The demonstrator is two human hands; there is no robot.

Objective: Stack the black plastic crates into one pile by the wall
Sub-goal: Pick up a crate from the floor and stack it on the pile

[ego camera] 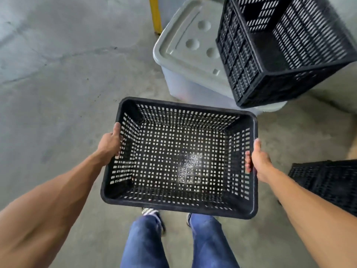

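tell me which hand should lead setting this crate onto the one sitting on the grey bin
Right, probably. The right hand grips the held crate on the side nearer the crate on the bin; the left hand holds the far side.

Two bare forearms reach forward from the near corners, spread apart. The left hand (110,144) grips the left rim of a crate (179,157), thumb on top, fingers through the side. The right hand (257,161) grips the right rim likewise, thumb pointing away. Legs in blue jeans (204,242) stand below.
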